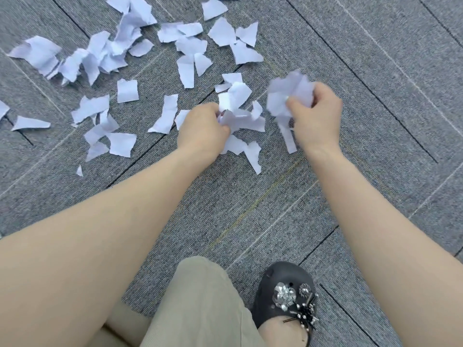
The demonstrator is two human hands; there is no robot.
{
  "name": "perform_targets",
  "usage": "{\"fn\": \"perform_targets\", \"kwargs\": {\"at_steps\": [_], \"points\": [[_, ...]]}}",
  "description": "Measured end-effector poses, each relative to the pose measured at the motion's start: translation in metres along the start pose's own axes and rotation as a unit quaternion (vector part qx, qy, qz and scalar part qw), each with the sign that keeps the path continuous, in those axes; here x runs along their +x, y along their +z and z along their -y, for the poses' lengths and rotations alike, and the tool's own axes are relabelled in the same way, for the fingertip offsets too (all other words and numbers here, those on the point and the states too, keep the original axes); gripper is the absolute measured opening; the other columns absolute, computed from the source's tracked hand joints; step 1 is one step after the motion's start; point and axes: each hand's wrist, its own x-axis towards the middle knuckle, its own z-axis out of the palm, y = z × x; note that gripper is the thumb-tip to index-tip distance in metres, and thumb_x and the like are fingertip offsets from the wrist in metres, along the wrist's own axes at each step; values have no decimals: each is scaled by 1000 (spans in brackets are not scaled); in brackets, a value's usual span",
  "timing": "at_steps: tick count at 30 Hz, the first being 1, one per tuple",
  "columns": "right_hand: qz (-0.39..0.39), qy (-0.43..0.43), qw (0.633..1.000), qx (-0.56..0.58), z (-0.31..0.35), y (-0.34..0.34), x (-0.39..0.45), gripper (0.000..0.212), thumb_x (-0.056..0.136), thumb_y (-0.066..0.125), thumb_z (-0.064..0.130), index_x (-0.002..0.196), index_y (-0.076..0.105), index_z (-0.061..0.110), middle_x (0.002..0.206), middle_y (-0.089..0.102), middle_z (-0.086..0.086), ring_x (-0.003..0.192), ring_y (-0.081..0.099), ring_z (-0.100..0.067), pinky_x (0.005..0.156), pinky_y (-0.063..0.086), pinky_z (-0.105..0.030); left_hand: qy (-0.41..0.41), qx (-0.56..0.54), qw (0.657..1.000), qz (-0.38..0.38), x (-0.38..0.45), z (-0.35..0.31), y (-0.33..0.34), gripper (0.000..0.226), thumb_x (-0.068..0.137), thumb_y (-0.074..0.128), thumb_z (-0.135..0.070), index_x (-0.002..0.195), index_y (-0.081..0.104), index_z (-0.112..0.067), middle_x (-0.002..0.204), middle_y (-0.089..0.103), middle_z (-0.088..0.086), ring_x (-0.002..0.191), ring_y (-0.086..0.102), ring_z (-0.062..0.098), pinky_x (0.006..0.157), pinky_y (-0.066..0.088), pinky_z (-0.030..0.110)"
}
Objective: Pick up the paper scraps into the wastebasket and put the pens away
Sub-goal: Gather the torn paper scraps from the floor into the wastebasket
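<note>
Torn white paper scraps [185,68] lie scattered over the grey carpet across the upper left and middle of the view. My left hand [201,130] is down on the floor, its fingers closed around a cluster of scraps [240,118]. My right hand [317,113] is raised slightly to the right and grips a crumpled bunch of scraps [288,93], with one strip hanging below it. No pens and no wastebasket are in view.
Grey carpet tiles [363,71] with dark seams cover the floor. My knee in beige trousers [200,304] and a black clog with silver charms [288,294] are at the bottom middle. More scraps [37,52] reach the far left edge.
</note>
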Motion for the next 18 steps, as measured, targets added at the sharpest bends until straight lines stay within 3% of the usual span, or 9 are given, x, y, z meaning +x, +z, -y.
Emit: {"fn": "perform_targets", "kwargs": {"at_steps": [2, 4, 6, 8, 11, 14, 16, 18], "points": [[-13, 18, 1000, 10, -1, -6, 11, 12, 76, 61, 10, 88, 59, 13, 78, 57, 2, 70, 49, -12, 64, 37, -23, -18, -49, 999, 13, 5, 3, -6, 18, 82, 57, -9, 67, 48, -10, 67, 50, 5, 70, 47, 27, 53, 32, 30], [12, 9, 997, -80, -1, -9, 21, 26, 77, 60, 10, 103, 60, 10, 91, 59, -1, 80, 52, -15, 60, 35, -18, -36, -96, 994, 23, 6, 6, -11, 8, 80, 60, -8, 85, 58, -3, 80, 60, 12, 76, 59, 29, 62, 40, 31], [35, -13, 982, -187, -2, -9, 30, 9, 78, 60, 11, 85, 56, 13, 87, 49, -1, 81, 44, -19, 52, 24, -22, -53, -126, 990, 31, 5, 11, -12, 11, 78, 61, -7, 88, 58, -3, 90, 65, 20, 86, 66, 34, 68, 48, 38], [41, -10, 966, -256, 0, -8, 35, 16, 77, 61, 14, 72, 46, 17, 92, 42, -2, 84, 38, -20, 55, 24, -23, -53, -147, 987, 38, 5, 13, -12, 16, 77, 60, -7, 92, 59, -2, 90, 65, 22, 83, 65, 34, 68, 48, 41], [22, -20, 956, -292, -1, -9, 37, 18, 72, 61, 22, 87, 57, 14, 100, 45, -9, 96, 50, -30, 69, 33, -30, -39, -158, 985, 63, 4, 7, -14, 16, 81, 59, -10, 94, 62, -2, 82, 58, 15, 72, 54, 24, 66, 40, 32], [26, -53, 949, -309, -4, -8, 28, 19, 82, 60, 22, 99, 53, 17, 120, 50, -13, 113, 46, -30, 88, 37, -36, -31, -73, 989, 127, 2, -2, -16, 20, 83, 62, -17, 99, 63, -5, 87, 63, 14, 75, 59, 25, 71, 47, 29], [21, -80, 953, -293, -5, -8, 23, 13, 86, 58, 22, 92, 48, 18, 116, 52, -13, 105, 48, -28, 82, 34, -33, -18, 29, 990, 138, -6, -7, -15, 13, 84, 61, -17, 90, 61, -5, 78, 60, 10, 72, 56, 27, 62, 43, 27], [28, -77, 959, -273, -6, -8, 23, 17, 86, 57, 18, 85, 40, 17, 96, 49, -8, 86, 43, -23, 68, 27, -27, 10, 86, 991, 102, -13, -7, -8, 10, 84, 58, -12, 77, 55, -6, 83, 56, 9, 88, 58, 33, 68, 42, 32]]}}
